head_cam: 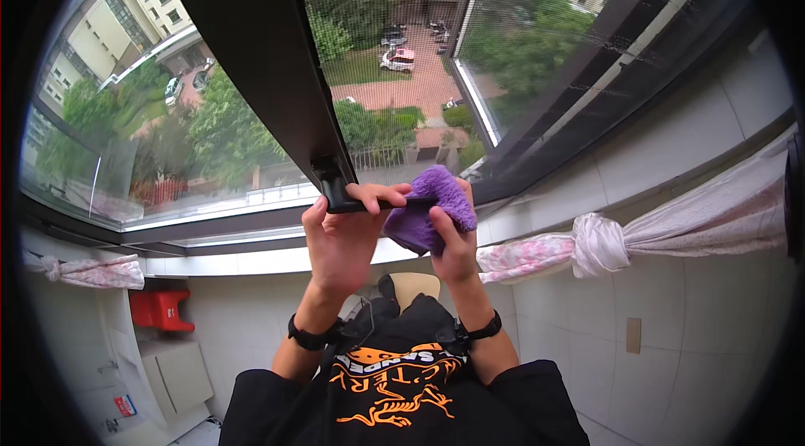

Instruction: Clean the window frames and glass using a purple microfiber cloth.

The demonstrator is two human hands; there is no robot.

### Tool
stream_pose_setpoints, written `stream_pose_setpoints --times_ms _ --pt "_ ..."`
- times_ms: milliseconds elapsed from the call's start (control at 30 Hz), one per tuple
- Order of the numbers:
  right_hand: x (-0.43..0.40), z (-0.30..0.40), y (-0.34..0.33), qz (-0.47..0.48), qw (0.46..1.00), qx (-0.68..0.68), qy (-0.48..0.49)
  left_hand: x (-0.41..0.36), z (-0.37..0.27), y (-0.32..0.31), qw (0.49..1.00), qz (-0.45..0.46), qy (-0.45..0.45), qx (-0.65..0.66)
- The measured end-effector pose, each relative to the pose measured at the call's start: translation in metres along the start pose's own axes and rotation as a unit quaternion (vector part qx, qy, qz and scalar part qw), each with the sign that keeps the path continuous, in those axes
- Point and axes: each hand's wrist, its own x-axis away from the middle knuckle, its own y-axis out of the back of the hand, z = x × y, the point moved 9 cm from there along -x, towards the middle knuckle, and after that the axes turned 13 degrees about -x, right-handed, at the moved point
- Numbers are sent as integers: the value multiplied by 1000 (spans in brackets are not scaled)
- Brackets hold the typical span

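Observation:
A black window handle (pixel 338 197) juts to the right from the dark window frame (pixel 251 37). My left hand (pixel 348 251) grips the handle near its base, thumb on the left side and fingertips over the top. In my right hand (pixel 458 251) is a fluffy purple cloth (pixel 445 197), pinched between thumb and fingers. The cloth lies against the free end of the handle, around which it is partly folded. Some fingers of my right hand are hidden behind the cloth.
An insect screen (pixel 390 87) covers the opening beside the frame. Knotted curtains hang at right (pixel 597 245) and left (pixel 100 271). Below are a pale stool seat (pixel 415 285) by my feet, a red plastic stool (pixel 160 309) and a cabinet (pixel 179 377).

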Motion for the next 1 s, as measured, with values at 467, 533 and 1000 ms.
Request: stream_pose_setpoints --times_ms 467,533,1000 --pt "29 23 -3 100 987 123 -35 63 -199 10 745 -196 -370 -519" --pt "36 31 0 95 985 140 -16 31 -174 -17 772 -112 -344 -523" --pt "119 104 34 0 985 165 59 73 -65 -149 907 149 -219 -328"
